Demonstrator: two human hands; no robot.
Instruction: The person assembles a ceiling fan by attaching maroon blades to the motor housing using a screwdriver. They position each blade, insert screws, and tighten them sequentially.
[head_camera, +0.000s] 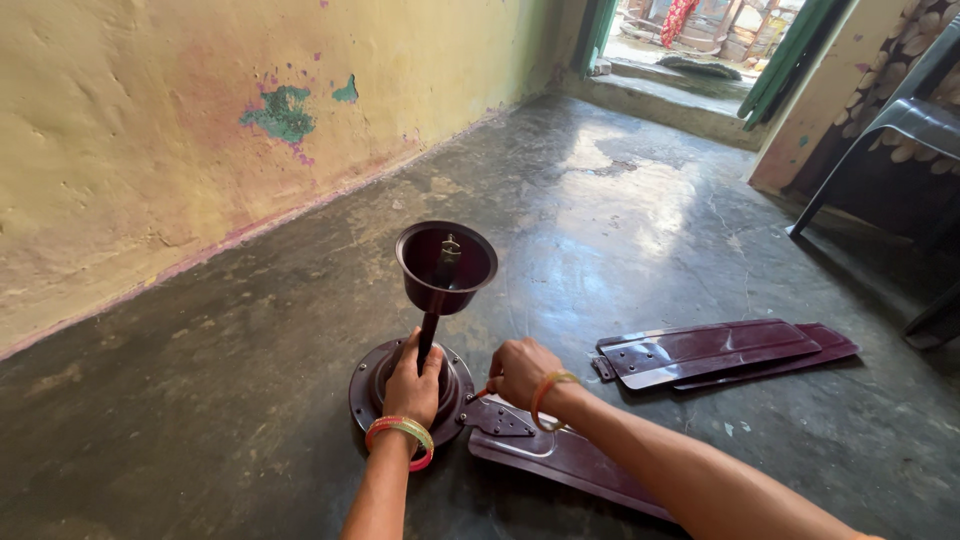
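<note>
Grasped in the left hand (413, 383) is the base of the dark rod (431, 325) rising from the maroon fan motor (362, 395) on the floor (620, 200). A small red-handled tool (481, 392) is clenched in the right hand (522, 371) at the bracket of the attached blade (560, 455). Two loose blades (715, 352) are stacked to the right.

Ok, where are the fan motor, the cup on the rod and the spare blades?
fan motor (366, 392), head view, left rim of the round body
cup (446, 268), head view, dark inner bowl
spare blades (715, 352), head view, middle of the top blade
</note>
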